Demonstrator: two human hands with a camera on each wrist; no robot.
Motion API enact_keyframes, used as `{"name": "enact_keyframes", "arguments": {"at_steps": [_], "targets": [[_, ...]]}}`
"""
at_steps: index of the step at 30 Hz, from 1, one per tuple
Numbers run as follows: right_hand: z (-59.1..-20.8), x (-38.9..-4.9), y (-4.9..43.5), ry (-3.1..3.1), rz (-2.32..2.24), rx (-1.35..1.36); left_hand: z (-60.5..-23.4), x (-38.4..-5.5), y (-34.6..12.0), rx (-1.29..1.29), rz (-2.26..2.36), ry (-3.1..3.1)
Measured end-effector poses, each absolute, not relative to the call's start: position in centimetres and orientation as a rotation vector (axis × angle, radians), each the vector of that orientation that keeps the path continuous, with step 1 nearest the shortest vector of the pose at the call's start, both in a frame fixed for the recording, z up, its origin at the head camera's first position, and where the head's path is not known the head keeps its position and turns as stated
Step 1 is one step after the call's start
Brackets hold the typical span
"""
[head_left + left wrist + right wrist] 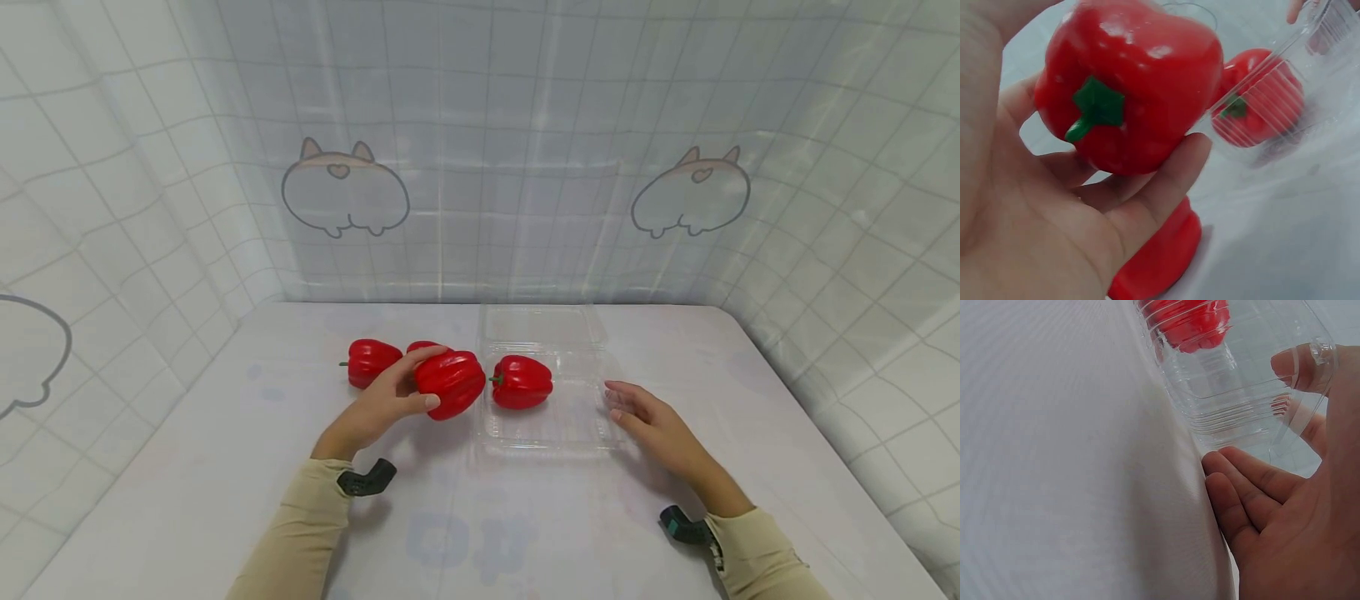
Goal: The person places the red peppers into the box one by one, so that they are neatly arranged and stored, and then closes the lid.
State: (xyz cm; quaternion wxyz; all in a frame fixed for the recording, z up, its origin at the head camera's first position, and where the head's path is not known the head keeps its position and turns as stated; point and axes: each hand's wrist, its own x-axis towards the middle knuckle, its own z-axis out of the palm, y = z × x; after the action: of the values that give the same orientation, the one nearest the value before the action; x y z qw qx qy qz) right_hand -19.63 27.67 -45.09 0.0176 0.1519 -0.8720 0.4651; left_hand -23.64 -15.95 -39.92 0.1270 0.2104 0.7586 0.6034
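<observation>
My left hand (378, 408) grips a red bell pepper (455, 383) above the table, just left of a clear plastic box (577, 417). In the left wrist view, its green stem points toward the palm. Another red bell pepper (522, 383) lies on its side in the left part of the box, stem facing left. Beside the box's right wall is my right hand (652, 429), fingers relaxed; the right wrist view shows its fingertips by the clear wall (1229, 415), some seen through the plastic. Whether they press on it, I cannot tell.
A red bell pepper (372, 362) lies on the table left of the box. Another pepper (422, 344) is mostly hidden behind my left hand. The box's lid (540, 325) lies folded back toward the rear curtain (487, 208). Curtains also hang on both sides.
</observation>
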Motion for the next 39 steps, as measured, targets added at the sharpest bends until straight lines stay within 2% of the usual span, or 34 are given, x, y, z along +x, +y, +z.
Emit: {"name": "enact_keyframes", "arguments": {"at_steps": [18,26,34,39], "targets": [[-44.7,-19.4,27.3,-2.684,1.458,0.484,-39.9,-23.6,-14.9,0.485,1.814,2.291],[-45.0,-19.6,27.6,-2.706,1.421,0.466,-39.2,-24.0,-13.3,0.548,1.853,2.271],[-45.0,-19.4,27.5,-2.699,1.441,0.463,-38.4,-24.7,-11.1,0.738,1.884,2.197],[-44.9,-19.5,27.4,-2.693,1.441,0.478,-38.0,-24.8,-10.4,0.727,1.882,2.164]]}}
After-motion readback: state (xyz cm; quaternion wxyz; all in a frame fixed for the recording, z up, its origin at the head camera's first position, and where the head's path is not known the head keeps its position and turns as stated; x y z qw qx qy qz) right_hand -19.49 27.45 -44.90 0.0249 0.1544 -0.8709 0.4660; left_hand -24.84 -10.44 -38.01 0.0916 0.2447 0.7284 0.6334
